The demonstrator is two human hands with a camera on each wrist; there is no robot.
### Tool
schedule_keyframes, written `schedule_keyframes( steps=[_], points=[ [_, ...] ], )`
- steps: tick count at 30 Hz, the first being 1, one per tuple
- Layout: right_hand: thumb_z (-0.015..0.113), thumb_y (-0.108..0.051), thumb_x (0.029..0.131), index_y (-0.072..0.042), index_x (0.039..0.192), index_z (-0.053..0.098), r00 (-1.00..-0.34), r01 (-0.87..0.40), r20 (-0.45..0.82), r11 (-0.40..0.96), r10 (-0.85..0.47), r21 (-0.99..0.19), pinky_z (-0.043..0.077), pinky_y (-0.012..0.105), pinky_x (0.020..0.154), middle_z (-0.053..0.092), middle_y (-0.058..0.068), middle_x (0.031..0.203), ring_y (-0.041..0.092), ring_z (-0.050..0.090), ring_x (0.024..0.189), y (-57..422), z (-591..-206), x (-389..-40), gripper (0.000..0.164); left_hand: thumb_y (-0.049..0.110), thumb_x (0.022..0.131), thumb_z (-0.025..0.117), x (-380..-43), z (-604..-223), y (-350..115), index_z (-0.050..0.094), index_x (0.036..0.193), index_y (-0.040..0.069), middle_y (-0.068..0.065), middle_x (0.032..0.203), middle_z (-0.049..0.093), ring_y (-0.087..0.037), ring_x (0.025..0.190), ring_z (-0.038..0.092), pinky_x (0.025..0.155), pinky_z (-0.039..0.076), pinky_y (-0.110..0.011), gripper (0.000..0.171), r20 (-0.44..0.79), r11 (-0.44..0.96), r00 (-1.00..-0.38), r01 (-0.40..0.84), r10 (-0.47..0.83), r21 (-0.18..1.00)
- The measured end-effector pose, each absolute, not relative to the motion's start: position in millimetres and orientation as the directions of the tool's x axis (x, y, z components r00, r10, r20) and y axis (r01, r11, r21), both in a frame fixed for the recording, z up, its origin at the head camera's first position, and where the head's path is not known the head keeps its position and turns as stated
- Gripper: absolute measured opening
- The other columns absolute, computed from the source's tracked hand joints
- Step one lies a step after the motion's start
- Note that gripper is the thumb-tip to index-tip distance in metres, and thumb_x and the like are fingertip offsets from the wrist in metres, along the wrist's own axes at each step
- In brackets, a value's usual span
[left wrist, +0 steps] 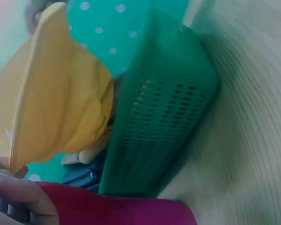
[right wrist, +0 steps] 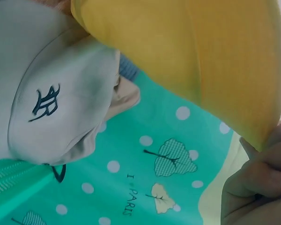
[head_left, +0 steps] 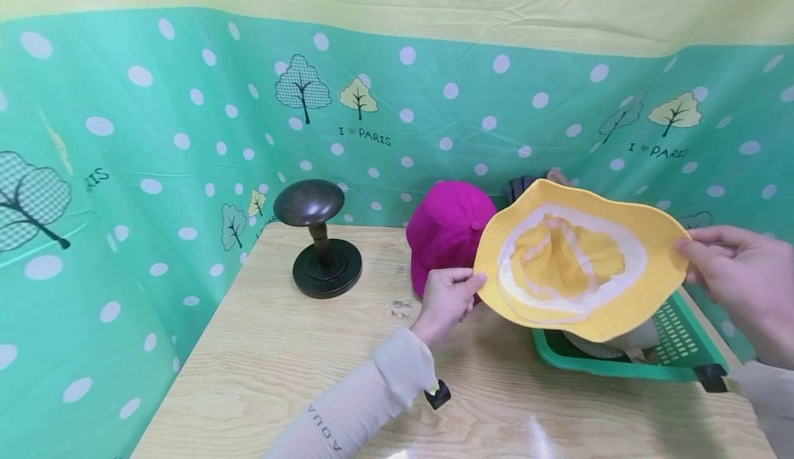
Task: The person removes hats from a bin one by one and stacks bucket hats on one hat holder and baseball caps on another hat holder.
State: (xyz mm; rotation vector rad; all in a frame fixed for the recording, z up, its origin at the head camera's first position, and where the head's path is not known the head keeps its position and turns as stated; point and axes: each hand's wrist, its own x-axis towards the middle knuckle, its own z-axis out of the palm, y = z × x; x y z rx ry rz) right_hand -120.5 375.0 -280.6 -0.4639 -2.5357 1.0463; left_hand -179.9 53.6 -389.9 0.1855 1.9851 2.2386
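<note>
A yellow bucket hat [head_left: 657, 252] is stretched between both hands, its inside and white sweatband facing the head camera. My left hand [head_left: 448, 300] pinches the brim at its left edge between thumb and fingers. At the opposite edge my right hand [head_left: 744, 273] pinches the brim the same way. In the left wrist view the outside of the yellow hat [left wrist: 70, 93] shows, its crown pointing toward the basket. Behind the left hand a magenta cap [head_left: 443, 231] sits on the table, partly covered by the yellow hat.
Below the hat stands a green plastic basket [head_left: 626, 369] holding several hats, including a beige cap [right wrist: 61, 98] with a dark embroidered letter. A dark hat stand [head_left: 319, 238] with a domed top stands at the back left of the wooden table [head_left: 267, 362]. Behind hangs a polka-dot curtain [head_left: 397, 121].
</note>
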Motion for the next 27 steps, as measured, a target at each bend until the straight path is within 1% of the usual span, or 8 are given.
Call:
schedule_keyframes(
  steps=[2, 4, 7, 11, 16, 21, 23, 27],
  points=[
    [0.053, -0.038, 0.096, -0.032, 0.099, 0.052, -0.884, 0.147, 0.193, 0.644, 0.426, -0.751, 0.029, 0.034, 0.042, 0.063, -0.004, 0.061, 0.021, 0.044, 0.046, 374, -279, -119, 0.007, 0.018, 0.087, 0.071, -180, -387, 53, 0.077, 0.09, 0.01, -0.003, 0.047, 0.049, -0.008, 0.037, 0.039, 0.036, 0.031, -0.018, 0.01, -0.018, -0.165, -0.981, -0.05, 0.193, 0.985],
    [0.053, -0.036, 0.097, -0.031, 0.1, 0.054, -0.887, 0.12, 0.197, 0.621, 0.418, -0.775, 0.029, 0.034, 0.043, 0.064, -0.005, 0.061, 0.021, 0.043, 0.047, 372, -277, -118, 0.005, 0.018, 0.086, 0.072, -181, -384, 52, 0.076, 0.092, 0.009, -0.004, 0.049, 0.053, -0.008, 0.037, 0.041, 0.037, 0.034, -0.018, 0.012, -0.022, -0.204, -0.98, -0.063, 0.197, 0.977],
    [0.054, -0.032, 0.097, -0.027, 0.103, 0.056, -0.895, 0.074, 0.206, 0.587, 0.397, -0.806, 0.035, 0.029, 0.044, 0.066, -0.007, 0.062, 0.019, 0.046, 0.046, 372, -275, -117, 0.008, 0.019, 0.087, 0.071, -182, -382, 50, 0.075, 0.093, 0.006, -0.006, 0.055, 0.061, -0.009, 0.038, 0.046, 0.04, 0.041, -0.019, 0.015, -0.027, -0.247, -0.976, -0.081, 0.215, 0.966],
    [0.054, -0.033, 0.097, -0.024, 0.106, 0.056, -0.9, 0.039, 0.219, 0.57, 0.377, -0.821, 0.043, 0.023, 0.047, 0.066, -0.015, 0.068, 0.018, 0.052, 0.047, 370, -275, -115, 0.012, 0.022, 0.088, 0.07, -184, -379, 50, 0.075, 0.095, 0.005, -0.01, 0.066, 0.068, -0.01, 0.042, 0.054, 0.045, 0.047, -0.021, 0.019, -0.039, -0.262, -0.968, -0.106, 0.249, 0.959],
    [0.057, -0.029, 0.096, -0.02, 0.112, 0.059, -0.897, -0.052, 0.28, 0.547, 0.342, -0.835, 0.045, 0.022, 0.047, 0.067, -0.022, 0.076, 0.012, 0.061, 0.053, 371, -276, -114, 0.019, 0.022, 0.089, 0.068, -186, -378, 51, 0.074, 0.097, 0.005, -0.014, 0.077, 0.071, -0.012, 0.05, 0.061, 0.048, 0.05, -0.022, 0.02, -0.015, -0.275, -0.961, -0.094, 0.275, 0.957],
    [0.058, -0.023, 0.095, -0.01, 0.119, 0.061, -0.899, -0.146, 0.327, 0.507, 0.29, -0.85, 0.05, 0.02, 0.05, 0.069, -0.017, 0.088, 0.007, 0.064, 0.062, 373, -279, -115, 0.028, 0.02, 0.09, 0.067, -189, -380, 52, 0.073, 0.103, 0.005, -0.017, 0.087, 0.071, -0.015, 0.061, 0.066, 0.057, 0.056, -0.028, 0.021, 0.027, -0.315, -0.957, -0.069, 0.289, 0.946],
    [0.057, -0.019, 0.096, -0.006, 0.118, 0.06, -0.904, -0.197, 0.336, 0.44, 0.266, -0.876, 0.051, 0.019, 0.053, 0.069, -0.011, 0.09, 0.007, 0.065, 0.065, 375, -282, -117, 0.026, 0.018, 0.089, 0.068, -190, -381, 51, 0.073, 0.106, 0.006, -0.017, 0.09, 0.072, -0.017, 0.065, 0.067, 0.064, 0.057, -0.033, 0.021, 0.026, -0.333, -0.957, -0.075, 0.29, 0.94],
    [0.052, -0.01, 0.098, 0.001, 0.114, 0.06, -0.919, -0.297, 0.327, 0.159, 0.219, -0.941, 0.052, 0.019, 0.06, 0.067, 0.001, 0.096, 0.011, 0.065, 0.072, 381, -289, -119, 0.021, 0.006, 0.088, 0.067, -195, -385, 52, 0.073, 0.107, 0.006, -0.017, 0.091, 0.072, -0.018, 0.067, 0.068, 0.071, 0.057, -0.04, 0.019, 0.004, -0.374, -0.961, -0.103, 0.275, 0.922]
  ],
)
